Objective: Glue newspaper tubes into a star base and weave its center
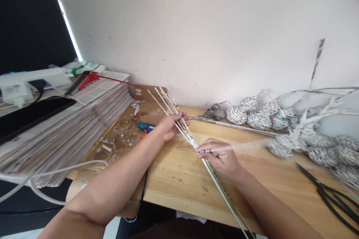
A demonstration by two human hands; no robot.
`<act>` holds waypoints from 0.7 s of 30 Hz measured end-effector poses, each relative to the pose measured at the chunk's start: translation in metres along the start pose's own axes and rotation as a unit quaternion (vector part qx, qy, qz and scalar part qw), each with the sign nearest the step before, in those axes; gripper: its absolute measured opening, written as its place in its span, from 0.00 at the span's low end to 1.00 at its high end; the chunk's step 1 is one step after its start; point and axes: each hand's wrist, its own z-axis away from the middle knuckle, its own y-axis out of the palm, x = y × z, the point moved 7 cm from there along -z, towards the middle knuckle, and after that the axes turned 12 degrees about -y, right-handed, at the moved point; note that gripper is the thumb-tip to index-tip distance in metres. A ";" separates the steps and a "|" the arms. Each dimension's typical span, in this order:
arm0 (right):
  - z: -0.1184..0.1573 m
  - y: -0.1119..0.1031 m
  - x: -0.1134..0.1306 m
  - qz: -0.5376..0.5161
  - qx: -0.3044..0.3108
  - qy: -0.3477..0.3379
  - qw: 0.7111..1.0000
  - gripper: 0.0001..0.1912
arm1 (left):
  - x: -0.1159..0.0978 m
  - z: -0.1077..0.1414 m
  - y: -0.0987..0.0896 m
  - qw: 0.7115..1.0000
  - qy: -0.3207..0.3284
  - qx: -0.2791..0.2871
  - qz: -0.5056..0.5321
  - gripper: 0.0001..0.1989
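Several thin rolled-paper sticks (187, 134) run in a bundle from the table's front edge up toward the wall, their far ends fanned apart. My left hand (172, 125) is closed around the upper part of the bundle, thumb on top. Lower down, my right hand (218, 155) pinches the bundle where the sticks come together. Another paper strip (241, 145), blurred, passes through the right hand and sticks out to the right. Below that hand, the sticks' lower ends reach past the table edge.
Woven paper balls (259, 119) line the wall at right, with black scissors (322, 185) in front. A glue gun (146, 127) lies among scraps at left. Stacked newspapers (92, 115) carry a phone (33, 115), pliers-like red handles (88, 80) and a power strip (53, 76). White cables (70, 166) hang nearby.
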 end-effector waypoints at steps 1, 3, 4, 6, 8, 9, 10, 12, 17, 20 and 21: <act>0.000 0.000 -0.004 0.001 0.003 0.029 1.000 0.08 | 0.002 0.000 0.002 1.000 0.000 0.005 -0.009 0.07; 0.002 0.002 -0.010 0.006 0.014 0.078 0.997 0.11 | 0.005 0.002 0.006 0.999 0.004 0.020 -0.030 0.08; 0.003 0.003 -0.013 0.008 0.020 0.098 0.995 0.13 | 0.006 0.003 0.008 0.999 0.007 0.030 -0.042 0.09; 0.006 0.005 -0.020 0.001 0.031 0.129 0.991 0.15 | 0.008 0.005 0.012 0.997 0.012 0.044 -0.061 0.12; 0.009 0.008 -0.025 -0.019 0.042 0.157 0.986 0.15 | 0.009 0.007 0.015 0.996 0.013 0.055 -0.072 0.14; 0.010 0.009 -0.028 -0.032 0.047 0.170 0.984 0.15 | 0.009 0.008 0.017 0.995 0.013 0.061 -0.075 0.14; 0.011 0.010 -0.030 -0.048 0.049 0.182 0.981 0.15 | 0.009 0.008 0.018 0.995 0.012 0.065 -0.077 0.14; 0.012 0.012 -0.033 -0.092 0.041 0.207 0.973 0.16 | 0.009 0.007 0.017 0.995 0.010 0.064 -0.076 0.13; 0.011 0.016 -0.031 -0.190 0.025 0.224 0.956 0.13 | 0.007 0.004 0.014 0.997 0.008 0.049 -0.056 0.11; 0.010 0.015 -0.026 -0.171 0.036 0.197 0.965 0.13 | 0.007 0.006 0.016 0.997 0.002 0.063 -0.038 0.10; 0.009 0.013 -0.025 -0.152 0.031 0.187 0.970 0.11 | 0.007 0.007 0.017 0.997 -0.002 0.070 -0.033 0.10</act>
